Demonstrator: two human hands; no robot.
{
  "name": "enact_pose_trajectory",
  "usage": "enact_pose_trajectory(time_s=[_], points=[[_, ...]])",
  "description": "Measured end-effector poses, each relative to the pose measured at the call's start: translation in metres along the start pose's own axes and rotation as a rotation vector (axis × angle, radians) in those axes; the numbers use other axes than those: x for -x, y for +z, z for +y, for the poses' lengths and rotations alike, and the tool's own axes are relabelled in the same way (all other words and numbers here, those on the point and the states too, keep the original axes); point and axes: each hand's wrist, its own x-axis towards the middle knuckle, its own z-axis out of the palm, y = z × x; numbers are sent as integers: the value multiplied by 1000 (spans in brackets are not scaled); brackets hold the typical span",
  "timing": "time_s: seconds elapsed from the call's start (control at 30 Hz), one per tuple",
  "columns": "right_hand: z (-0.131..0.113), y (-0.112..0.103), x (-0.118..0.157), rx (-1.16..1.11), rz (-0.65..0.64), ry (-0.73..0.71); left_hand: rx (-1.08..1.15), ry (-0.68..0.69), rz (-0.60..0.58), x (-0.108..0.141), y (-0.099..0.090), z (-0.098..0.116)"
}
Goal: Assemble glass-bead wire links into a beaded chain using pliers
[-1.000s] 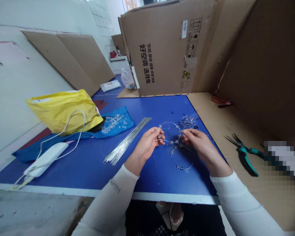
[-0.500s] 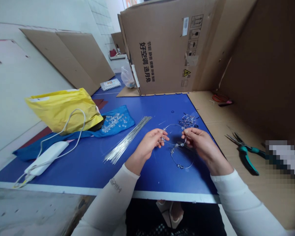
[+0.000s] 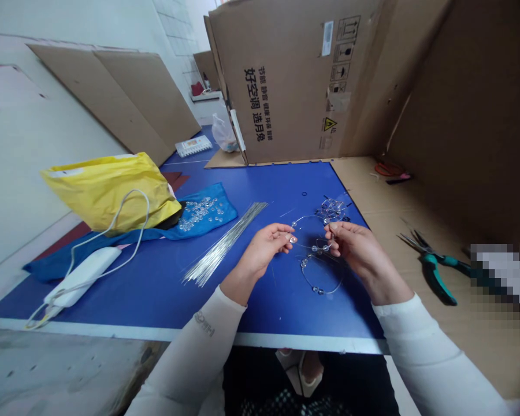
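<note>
One beaded wire loop (image 3: 315,249): left hand (image 3: 263,245), right hand (image 3: 356,245), each grip pinching it above blue table (image 3: 260,315).

A thin wire loop (image 3: 308,217) bearing clear beads (image 3: 315,249) is pinched between left hand (image 3: 265,245) and right hand (image 3: 356,244).

Soft, cool light falls unevenly: the pale wall (image 3: 21,167) at left is bright, while the cardboard panel (image 3: 468,121) at upper right sinks into deep shade, black in that corner. The brightest strip sits at top centre. A dark shadow lies on the bench (image 3: 156,297) below the right hand (image 3: 355,245), and the wire bundle (image 3: 225,244) glints. Wide-angle distortion stretches the 2 sleeves (image 3: 433,352) toward the lower corners. The wire loop (image 3: 320,249) looks faint; coarse pixelation hides a patch at the right edge.
</note>
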Motion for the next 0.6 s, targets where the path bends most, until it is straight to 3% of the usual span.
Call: enact_pose_trajectory(time_s=[0.23, 0.37, 0.6], points=[[-3, -1, 1, -37, -4, -11, 55, -43, -114, 1, -2, 0], [-4, -2, 1, -28, -23, -5, 31, -1, -116, 1, -5, 1], [-5, 0, 3, -17, -32, 12, 114, -64, -157, 0, -6, -2]])
